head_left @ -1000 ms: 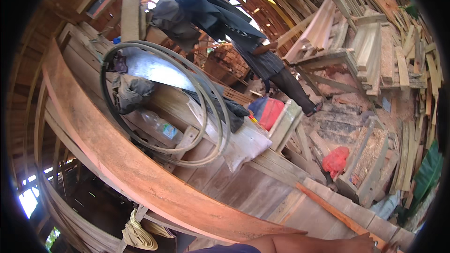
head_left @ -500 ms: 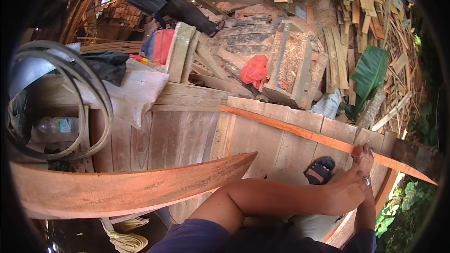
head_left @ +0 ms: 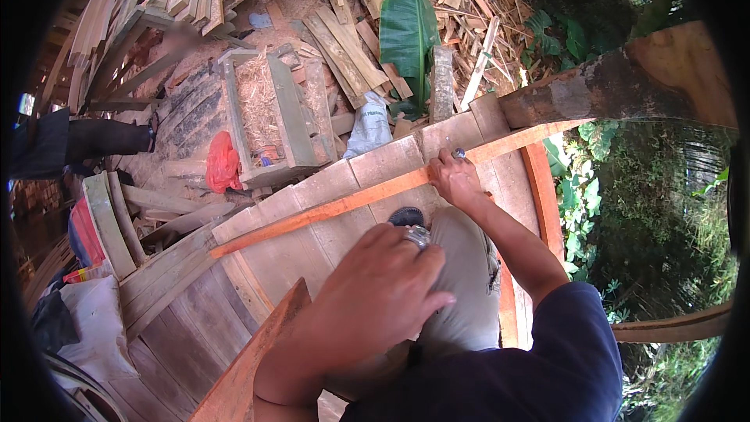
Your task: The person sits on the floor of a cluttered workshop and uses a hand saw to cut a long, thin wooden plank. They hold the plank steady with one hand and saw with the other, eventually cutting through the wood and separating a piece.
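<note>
A long, slim orange-brown wooden strip (head_left: 344, 202) lies slantwise over the plank deck (head_left: 312, 244), its right end reaching a thick timber. My right hand (head_left: 455, 178) is closed around it right of the middle, with a ring on one finger. Nearer to me my left hand (head_left: 375, 293), also ringed, hangs above my lap, apart from the strip. Its thumb stands away from the loosely bent fingers, and nothing shows in it. Below it at the left, a broad reddish plank (head_left: 246, 355) with a pointed end is partly hidden by my left forearm.
Beyond the deck stand a wooden trough (head_left: 293, 121) of shavings, a red plastic bag (head_left: 223, 162) and a white sack (head_left: 369, 129). A thick timber (head_left: 578, 82) juts in at the right, above plants. Another person's leg (head_left: 105, 137) is at far left.
My left hand has come off the strip beside my right hand and drawn back toward me. My right hand stays on the strip. The view has swung to the right.
</note>
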`<state>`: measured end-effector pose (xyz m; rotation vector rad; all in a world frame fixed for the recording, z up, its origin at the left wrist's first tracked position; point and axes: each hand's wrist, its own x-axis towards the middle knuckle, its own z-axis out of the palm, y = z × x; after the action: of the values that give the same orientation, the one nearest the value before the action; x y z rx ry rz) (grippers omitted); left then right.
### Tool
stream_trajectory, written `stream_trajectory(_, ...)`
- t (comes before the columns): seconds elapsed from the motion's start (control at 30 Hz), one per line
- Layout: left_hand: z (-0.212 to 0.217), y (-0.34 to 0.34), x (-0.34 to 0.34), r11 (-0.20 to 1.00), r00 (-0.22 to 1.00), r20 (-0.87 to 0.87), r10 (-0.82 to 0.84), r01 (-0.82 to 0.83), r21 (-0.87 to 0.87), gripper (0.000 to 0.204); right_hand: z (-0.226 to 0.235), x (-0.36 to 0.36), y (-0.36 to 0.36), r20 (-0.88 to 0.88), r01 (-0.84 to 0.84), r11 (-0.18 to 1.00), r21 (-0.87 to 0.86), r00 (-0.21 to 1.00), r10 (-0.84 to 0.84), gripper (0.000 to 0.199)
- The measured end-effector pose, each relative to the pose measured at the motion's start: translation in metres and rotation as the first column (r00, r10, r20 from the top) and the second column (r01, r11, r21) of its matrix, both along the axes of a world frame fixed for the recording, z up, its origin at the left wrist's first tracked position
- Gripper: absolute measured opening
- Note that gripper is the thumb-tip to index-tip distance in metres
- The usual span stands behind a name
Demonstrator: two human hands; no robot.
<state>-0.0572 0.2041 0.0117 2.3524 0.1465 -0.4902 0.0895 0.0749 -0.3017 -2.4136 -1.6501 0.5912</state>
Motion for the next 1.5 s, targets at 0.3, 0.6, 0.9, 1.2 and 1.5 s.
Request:
stream_trajectory(0.3, -0.230, 0.069, -0.121, 0.799, 0.833, -0.077, 0.548, -0.494, 0.343, 0.072, 0.010, -0.006, 0.013, -0.072, 0.044, 0.999, -0.002, 0.996, -0.044, 0.032)
stream_trajectory(0.6, -0.328, 0.034, -0.162, 0.668, 0.728, 0.038, 0.684, -0.647, 0.367, 0.058, 0.005, -0.010, 0.010, -0.018, 0.051, 0.998, 0.022, 0.999, -0.051, 0.045)
stream_trajectory(0.9, -0.340, 0.034, -0.173, 0.667, 0.732, 0.146, 0.666, -0.672, 0.321, 0.055, 0.004, -0.006, 0.011, -0.021, -0.024, 1.000, -0.008, 0.999, 0.024, 0.046)
stream_trajectory(1.2, -0.340, 0.050, -0.172, 0.744, 0.786, 0.120, 0.606, -0.614, 0.264, 0.050, 0.011, 0.004, 0.016, 0.037, -0.209, 0.977, 0.040, 0.978, 0.207, 0.043)
stream_trajectory(1.5, -0.335, 0.039, -0.177, 0.738, 0.786, 0.134, 0.604, -0.615, 0.280, 0.048, 0.001, 0.010, 0.008, -0.064, -0.219, 0.976, 0.017, 0.974, 0.219, 0.044)
